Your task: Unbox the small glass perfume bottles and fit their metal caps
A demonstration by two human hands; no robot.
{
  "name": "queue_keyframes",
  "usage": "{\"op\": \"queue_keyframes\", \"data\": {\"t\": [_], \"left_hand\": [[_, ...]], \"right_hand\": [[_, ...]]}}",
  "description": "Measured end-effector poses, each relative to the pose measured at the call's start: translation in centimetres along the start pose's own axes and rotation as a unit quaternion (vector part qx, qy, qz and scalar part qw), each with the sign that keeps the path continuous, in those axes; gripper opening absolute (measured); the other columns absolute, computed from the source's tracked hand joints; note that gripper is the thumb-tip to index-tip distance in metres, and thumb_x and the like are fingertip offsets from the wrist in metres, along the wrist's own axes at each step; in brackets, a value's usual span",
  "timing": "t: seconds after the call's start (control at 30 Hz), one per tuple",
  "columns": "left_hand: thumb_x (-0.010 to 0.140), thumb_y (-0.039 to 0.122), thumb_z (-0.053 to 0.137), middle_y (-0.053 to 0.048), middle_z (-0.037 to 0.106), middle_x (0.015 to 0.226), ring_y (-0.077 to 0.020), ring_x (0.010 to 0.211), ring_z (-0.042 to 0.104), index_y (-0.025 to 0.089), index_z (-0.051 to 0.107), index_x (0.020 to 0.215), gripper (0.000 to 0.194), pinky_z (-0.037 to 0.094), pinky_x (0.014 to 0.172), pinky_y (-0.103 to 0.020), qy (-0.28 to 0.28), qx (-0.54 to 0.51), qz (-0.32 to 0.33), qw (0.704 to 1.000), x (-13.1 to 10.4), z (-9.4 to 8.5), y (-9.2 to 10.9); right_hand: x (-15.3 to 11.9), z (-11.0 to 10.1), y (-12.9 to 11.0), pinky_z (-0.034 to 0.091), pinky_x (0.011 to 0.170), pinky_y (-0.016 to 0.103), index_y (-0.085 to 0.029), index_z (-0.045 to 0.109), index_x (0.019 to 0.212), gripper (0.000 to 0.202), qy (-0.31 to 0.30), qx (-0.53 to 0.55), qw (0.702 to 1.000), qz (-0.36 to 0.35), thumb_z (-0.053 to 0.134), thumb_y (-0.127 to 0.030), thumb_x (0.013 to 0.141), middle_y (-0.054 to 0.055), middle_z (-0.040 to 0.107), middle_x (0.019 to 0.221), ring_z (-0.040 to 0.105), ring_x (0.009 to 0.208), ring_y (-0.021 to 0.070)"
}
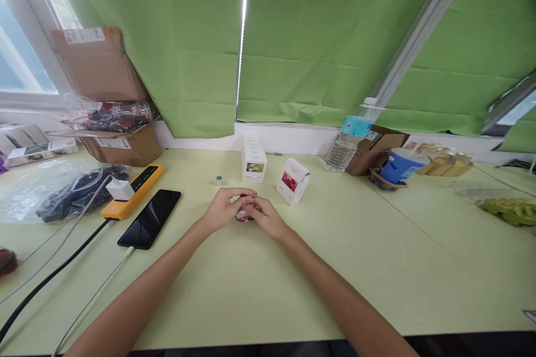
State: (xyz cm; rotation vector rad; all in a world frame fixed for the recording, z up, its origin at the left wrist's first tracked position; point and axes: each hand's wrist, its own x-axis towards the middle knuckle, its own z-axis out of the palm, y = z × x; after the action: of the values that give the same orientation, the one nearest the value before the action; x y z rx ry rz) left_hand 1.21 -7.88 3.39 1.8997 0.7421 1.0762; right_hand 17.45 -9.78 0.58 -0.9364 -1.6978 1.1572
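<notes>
In the middle of the table, my left hand (226, 206) and my right hand (268, 215) close together round a small round dark object (243, 215). It looks glossy with a pale patch on it; the fingers hide most of it, so its kind is unclear. Just right of my right hand stands a white box with a red fruit picture (292, 181), its top flap raised. Behind my hands is a row of white boxes (253, 162), the front one showing a white flower picture. A small silver cylinder (219, 180) stands beyond my left hand.
To the left lie a black phone (151, 220) on a cable and an orange power strip (134, 192) with a white charger. An open cardboard box (121, 148) stands behind. Rightward are a water bottle (349, 139) and a blue cup (400, 166).
</notes>
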Motion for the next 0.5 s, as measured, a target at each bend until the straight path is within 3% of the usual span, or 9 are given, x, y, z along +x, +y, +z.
{"op": "queue_keyframes", "data": {"t": [0.27,0.5], "left_hand": [[0.085,0.034,0.054,-0.004,0.072,0.097,-0.0187,0.092,0.065,0.017,0.07,0.089,0.023,0.053,0.083,-0.028,0.051,-0.007,-0.025,0.998,-0.1,0.9,-0.1],[0.086,0.036,0.053,-0.003,0.07,0.096,-0.0169,0.085,0.064,0.019,0.067,0.089,0.022,0.053,0.075,-0.026,0.07,0.025,-0.029,0.997,-0.3,1.5,-0.2]], "right_hand": [[0.0,0.4,-0.1,0.054,0.073,0.035,-0.018,0.061,0.092,0.03,0.015,0.053,0.998,0.005,0.057,-0.047,0.086,0.003,0.065,0.083,0.065,0.077,0.0198],[0.0,0.5,-0.4,0.054,0.073,0.034,-0.018,0.061,0.088,0.032,0.03,0.033,0.999,0.0,0.056,-0.049,0.087,0.004,0.064,0.085,0.065,0.079,0.0206]]}}
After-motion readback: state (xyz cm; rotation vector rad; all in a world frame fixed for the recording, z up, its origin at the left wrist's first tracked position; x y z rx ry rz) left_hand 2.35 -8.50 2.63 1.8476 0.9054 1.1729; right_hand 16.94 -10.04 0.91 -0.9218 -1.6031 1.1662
